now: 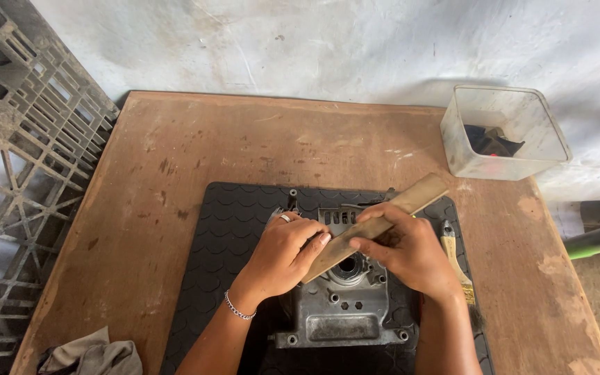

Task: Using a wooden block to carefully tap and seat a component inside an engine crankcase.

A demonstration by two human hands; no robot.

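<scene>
Both hands are gripping a flat wooden stick (376, 223) laid diagonally across a grey cast-metal housing (342, 305) sitting on a black scale-patterned rubber mat (223, 236) near the table's (175, 139) front edge. The left hand (286, 253) is closing its fingers on the stick's lower end; the right hand (404, 250) is clamping around its middle, the upper end poking toward the back right corner. Likely risk: the stick is sliding off the greasy metal and fingers are hitting sharp ribs, or the housing is shifting on the mat. A paintbrush (456, 260) is lying just right of the housing. A clear plastic tub (501, 132) is sitting at the back right corner, a rag (92, 354) at the front left.
</scene>
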